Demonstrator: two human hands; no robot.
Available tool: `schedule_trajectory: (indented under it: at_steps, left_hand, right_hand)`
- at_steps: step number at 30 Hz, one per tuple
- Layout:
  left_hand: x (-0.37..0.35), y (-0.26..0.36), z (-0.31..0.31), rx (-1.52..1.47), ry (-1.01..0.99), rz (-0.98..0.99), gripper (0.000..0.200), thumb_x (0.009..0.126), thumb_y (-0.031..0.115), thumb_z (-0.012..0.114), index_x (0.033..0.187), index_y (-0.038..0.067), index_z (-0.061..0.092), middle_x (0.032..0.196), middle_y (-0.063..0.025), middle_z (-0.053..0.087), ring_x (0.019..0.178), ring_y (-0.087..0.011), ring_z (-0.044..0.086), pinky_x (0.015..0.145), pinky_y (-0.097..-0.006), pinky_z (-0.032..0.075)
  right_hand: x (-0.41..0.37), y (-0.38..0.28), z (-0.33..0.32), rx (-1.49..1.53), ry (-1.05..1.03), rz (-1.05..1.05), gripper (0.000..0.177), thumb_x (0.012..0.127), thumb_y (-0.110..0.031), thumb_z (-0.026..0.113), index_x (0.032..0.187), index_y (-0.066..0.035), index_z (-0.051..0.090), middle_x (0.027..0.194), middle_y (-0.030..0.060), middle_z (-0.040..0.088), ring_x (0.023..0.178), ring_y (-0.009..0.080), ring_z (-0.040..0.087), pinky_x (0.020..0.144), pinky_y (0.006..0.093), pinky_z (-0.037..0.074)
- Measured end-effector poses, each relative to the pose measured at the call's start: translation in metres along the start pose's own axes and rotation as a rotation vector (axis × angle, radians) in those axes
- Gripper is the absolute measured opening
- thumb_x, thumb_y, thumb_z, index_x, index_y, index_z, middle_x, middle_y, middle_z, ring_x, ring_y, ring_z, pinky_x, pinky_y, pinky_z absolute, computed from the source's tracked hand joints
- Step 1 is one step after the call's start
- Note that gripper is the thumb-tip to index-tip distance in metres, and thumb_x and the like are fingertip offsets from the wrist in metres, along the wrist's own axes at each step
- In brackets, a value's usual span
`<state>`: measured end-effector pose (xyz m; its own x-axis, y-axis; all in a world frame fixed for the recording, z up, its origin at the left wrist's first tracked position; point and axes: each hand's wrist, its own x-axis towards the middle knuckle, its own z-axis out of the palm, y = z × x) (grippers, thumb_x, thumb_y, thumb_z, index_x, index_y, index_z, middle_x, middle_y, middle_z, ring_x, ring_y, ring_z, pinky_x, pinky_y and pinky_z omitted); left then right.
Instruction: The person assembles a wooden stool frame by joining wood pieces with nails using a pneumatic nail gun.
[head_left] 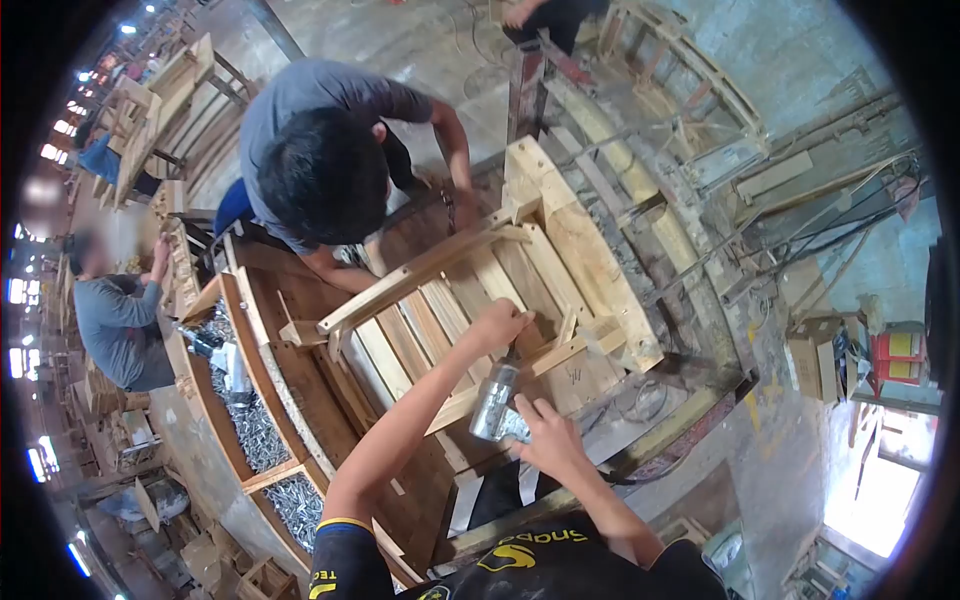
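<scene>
In front of me a slatted wooden frame lies on the workbench, with a wide pale end board on its right. My right hand is closed around a silver metal power tool, which looks like an air impact wrench. The tool's narrow end points up toward the frame's near rail. Just beyond that end, my left hand has its fingers curled together by the rail. Whatever sits between those fingers is too small to make out.
A wooden bin of metal fasteners stands at the left. Across the bench a co-worker leans in, arms at the frame's far side. Another person works further left. Metal rails and hoses run along the right.
</scene>
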<state>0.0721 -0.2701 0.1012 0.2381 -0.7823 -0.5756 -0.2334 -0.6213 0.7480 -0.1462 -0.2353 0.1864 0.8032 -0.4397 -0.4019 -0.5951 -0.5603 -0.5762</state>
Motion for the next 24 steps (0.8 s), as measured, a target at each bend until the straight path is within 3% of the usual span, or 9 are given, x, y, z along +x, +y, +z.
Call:
schedule_trajectory:
  at_steps: [2,6,10,12,19,24]
  left_hand:
    - [0.007,0.0,0.002,0.044,-0.029,-0.033,0.04,0.091,0.032,0.058,0.08,-0.005,0.069,0.063,-0.0171,0.06,0.063,-0.0236,0.059,0.065,-0.0377,0.047]
    - [0.023,-0.022,0.023,-0.008,0.099,0.266,0.035,0.09,0.027,0.055,0.077,-0.003,0.068,0.077,-0.0234,0.065,0.074,-0.0403,0.064,0.069,-0.0445,0.05]
    - [0.036,-0.024,0.043,0.201,0.013,0.376,0.023,0.086,0.018,0.055,0.08,0.0,0.069,0.078,-0.0237,0.065,0.074,-0.0412,0.064,0.069,-0.0462,0.05]
    - [0.045,-0.024,0.043,0.139,-0.055,0.425,0.022,0.085,0.017,0.056,0.08,0.0,0.068,0.078,-0.0233,0.065,0.073,-0.0415,0.063,0.069,-0.0466,0.05]
    - [0.064,-0.026,0.055,0.125,-0.079,0.604,0.021,0.085,0.016,0.057,0.079,-0.001,0.068,0.076,-0.0242,0.063,0.072,-0.0421,0.062,0.068,-0.0468,0.05]
    - [0.062,-0.018,0.054,0.12,-0.06,0.555,0.022,0.084,0.015,0.056,0.078,-0.002,0.069,0.08,-0.0264,0.065,0.078,-0.043,0.064,0.074,-0.0479,0.052]
  right_hand:
    - [0.009,-0.001,0.011,0.042,0.018,0.05,0.072,0.069,-0.022,0.077,0.132,-0.004,0.047,0.103,0.0177,0.058,0.087,0.0393,0.063,0.073,0.046,0.053]
    - [0.026,-0.02,0.02,0.117,0.068,0.156,0.073,0.068,-0.015,0.077,0.131,0.003,0.046,0.103,0.0243,0.057,0.092,0.0435,0.06,0.078,0.0466,0.051]
    - [0.046,-0.047,0.039,0.149,0.152,0.264,0.072,0.074,-0.015,0.075,0.132,0.008,0.04,0.108,0.0324,0.055,0.097,0.0489,0.058,0.082,0.0487,0.051]
    - [0.055,-0.054,0.041,0.142,0.168,0.297,0.071,0.076,-0.015,0.074,0.131,0.01,0.037,0.111,0.036,0.053,0.101,0.0514,0.056,0.085,0.0495,0.05]
    - [0.061,-0.049,0.044,0.119,0.22,0.354,0.069,0.075,-0.014,0.075,0.129,0.009,0.039,0.114,0.0359,0.052,0.104,0.0499,0.055,0.089,0.0502,0.048]
    - [0.063,-0.045,0.041,0.102,0.203,0.404,0.069,0.075,-0.014,0.075,0.13,0.008,0.04,0.114,0.0346,0.051,0.102,0.0499,0.056,0.087,0.0499,0.049]
